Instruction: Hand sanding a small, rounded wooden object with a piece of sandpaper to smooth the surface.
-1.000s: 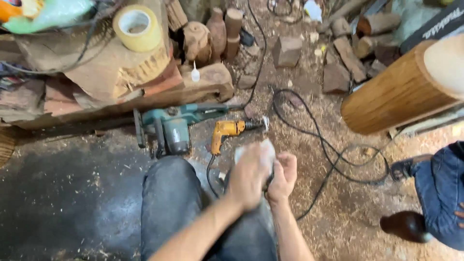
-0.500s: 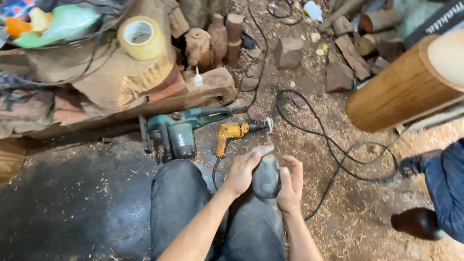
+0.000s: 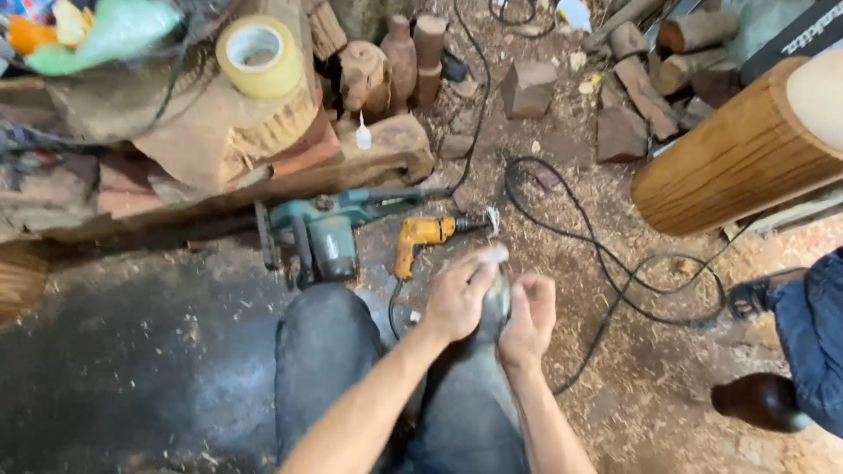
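Centrally, a small rounded dark grey object (image 3: 497, 303) is held between both hands above the knees, over dark jeans (image 3: 342, 369). The left hand (image 3: 457, 294) is curled over its upper left side, and a scrap of white cloth or paper (image 3: 492, 254) is pinched at the fingertips. The right hand (image 3: 529, 320) is cupped against the object's right side, fingers closed around it.

Just beyond the hands, on the sawdust-strewn floor (image 3: 632, 386), an orange corded electric drill (image 3: 426, 237) is laid, bit pointing right. Beside it, to the left, a teal power tool with a dark motor housing (image 3: 325, 228) is set. A black cable (image 3: 606, 263) is looped across the floor to the right.

Further out, a rough reddish wood slab (image 3: 228, 140) is seen, with a roll of yellowish tape (image 3: 259, 57) on top and a small white squeeze bottle (image 3: 363, 133) at its edge. A large pale turned wooden cylinder (image 3: 738, 158) is noted at the upper right. Another person's blue sleeve (image 3: 812, 342) is recorded at the right edge.
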